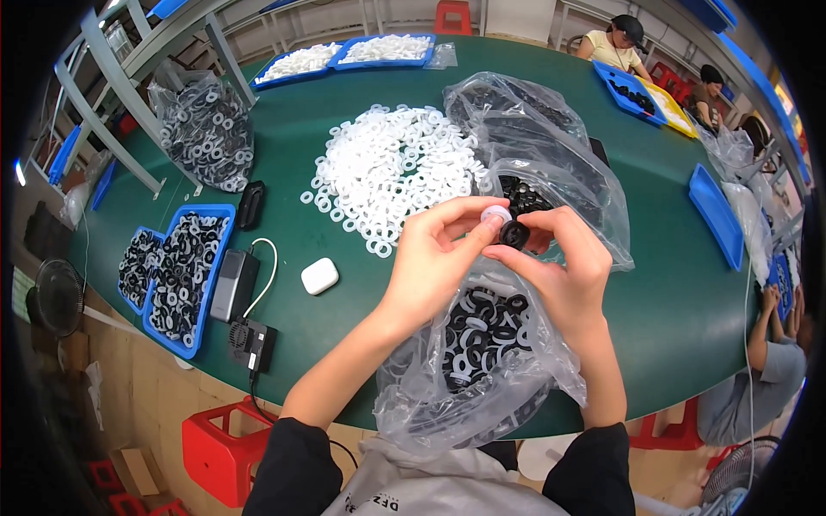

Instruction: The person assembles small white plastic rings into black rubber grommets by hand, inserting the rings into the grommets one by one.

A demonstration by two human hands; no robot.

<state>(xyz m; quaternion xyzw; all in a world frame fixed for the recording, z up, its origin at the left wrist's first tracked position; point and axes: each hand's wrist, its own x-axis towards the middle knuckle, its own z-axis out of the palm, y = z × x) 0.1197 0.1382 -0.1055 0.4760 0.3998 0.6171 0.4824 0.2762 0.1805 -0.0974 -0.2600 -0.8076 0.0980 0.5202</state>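
Note:
Over the middle of the green table (680, 344), my left hand (434, 251) pinches a white ring (494, 211) between thumb and fingers. My right hand (575, 268) grips a round black ring-like part (514, 235), held right against the white one. Beneath my wrists sits an open clear plastic bag (409, 400) with mixed black and white rings (482, 340) inside. Beyond my left hand spreads a large pile of loose white rings (379, 163). Just past my fingers, another clear bag (602, 211) holds small black parts (527, 193), partly hidden by my hands.
At left are blue trays (200, 344) of mixed rings, a filled bag (206, 133), a power bank (231, 284) and a white case (319, 276). Blue trays of white parts (385, 52) stand at the back. Co-workers (615, 47) sit at right, near an upright-edged blue tray (716, 217).

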